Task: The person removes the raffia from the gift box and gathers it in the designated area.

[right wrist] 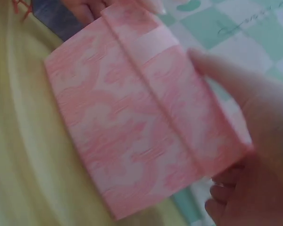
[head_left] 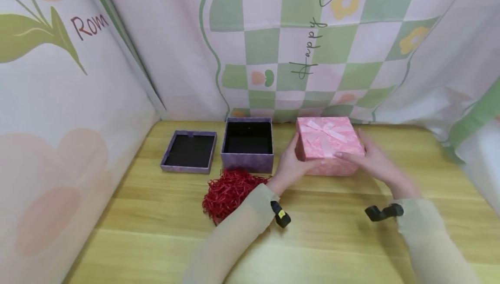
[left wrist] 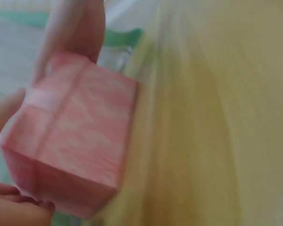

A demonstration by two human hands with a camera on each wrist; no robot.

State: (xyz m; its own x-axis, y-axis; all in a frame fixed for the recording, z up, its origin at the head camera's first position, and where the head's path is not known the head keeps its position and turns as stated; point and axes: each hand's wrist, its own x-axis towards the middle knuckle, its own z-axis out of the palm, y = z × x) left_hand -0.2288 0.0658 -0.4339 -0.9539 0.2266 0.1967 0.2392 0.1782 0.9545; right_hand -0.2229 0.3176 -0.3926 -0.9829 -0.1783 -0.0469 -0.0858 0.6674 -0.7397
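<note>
Both hands hold a pink patterned gift box point(head_left: 332, 138) with a pale ribbon bow on its lid, at the right back of the wooden table. My left hand point(head_left: 291, 164) grips its left side, thumb along the front, other fingers at the side wall. On the opposite side my right hand point(head_left: 376, 158) holds the box, its thumb on the lid's front edge. In the right wrist view, the lid sits down over the box point(right wrist: 118, 117), and the right fingers curl at its side. The left wrist view shows the box point(left wrist: 85, 122) between both hands.
Left of the pink box stands an open purple box point(head_left: 247, 162) with a black inside. Its matching lid point(head_left: 189, 170) lies upturned farther left. A heap of red shredded paper point(head_left: 228, 193) is in front, partly under the left forearm. Printed curtains point(head_left: 261, 45) hang behind the table.
</note>
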